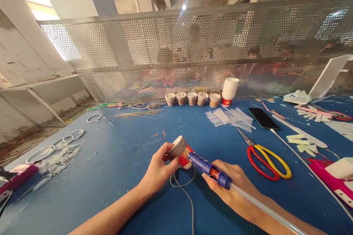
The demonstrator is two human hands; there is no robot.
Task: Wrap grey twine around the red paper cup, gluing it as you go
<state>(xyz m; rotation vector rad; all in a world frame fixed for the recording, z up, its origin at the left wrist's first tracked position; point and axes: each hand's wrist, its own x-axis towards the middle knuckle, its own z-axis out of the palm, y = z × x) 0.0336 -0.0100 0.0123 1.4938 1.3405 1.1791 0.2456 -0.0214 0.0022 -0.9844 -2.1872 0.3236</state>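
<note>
Grey cord runs up the blue table from the near side and curls in a loose loop beneath the cup. My right hand is closed around a blue glue gun, a clear glue stick jutting from its back. My left hand pinches the cup between thumb and fingers, tilted, over the middle of the table. Close grey rows wrap one part of it; the rest is bare red with yellow lettering, and a pale edge shows at either end. The nozzle is at the red part; I can't tell whether it touches. To the right lie scissors with red and yellow handles, then white strips and a phone. Farther off, five brown pots with pale rims stand in a row beside a cup stack, before a perforated metal screen.
</note>
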